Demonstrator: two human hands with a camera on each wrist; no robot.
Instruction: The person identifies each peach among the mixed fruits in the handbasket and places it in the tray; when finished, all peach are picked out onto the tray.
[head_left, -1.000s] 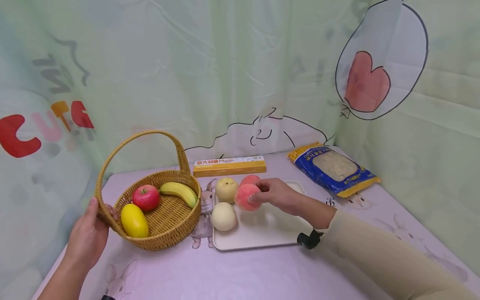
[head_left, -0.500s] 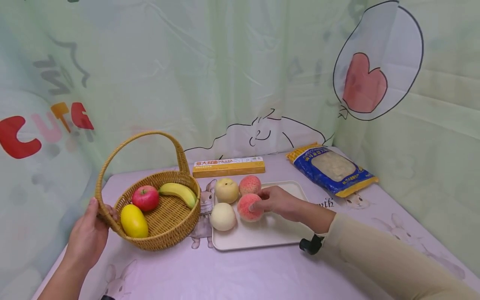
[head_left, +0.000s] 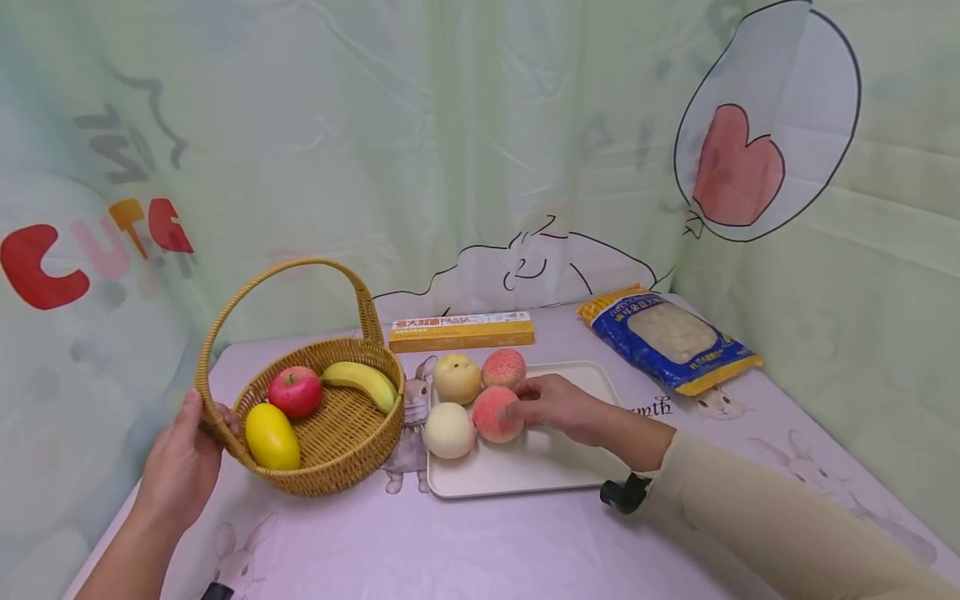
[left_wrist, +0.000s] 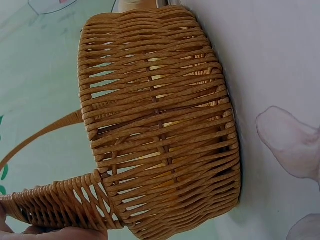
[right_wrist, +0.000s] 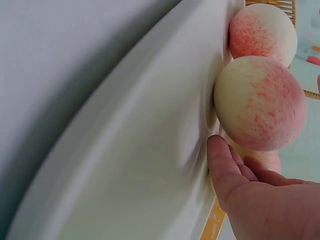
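My left hand grips the wicker basket where its handle meets the near left rim; the left wrist view shows the woven side. Inside lie a red apple, a yellow mango-like fruit and a banana. My right hand is beside a pink peach on the white tray. In the right wrist view the fingers lie extended at the edge of that peach, not wrapped round it. A pale peach, a yellowish one and another pink one sit close by.
A pasta box lies behind the tray. At the back right is a blue and yellow bag. A printed curtain stands behind the purple, rabbit-printed tablecloth.
My right hand has brought the pink peach down and towards me onto the tray, then its fingers have loosened. The left hand keeps its hold on the basket.
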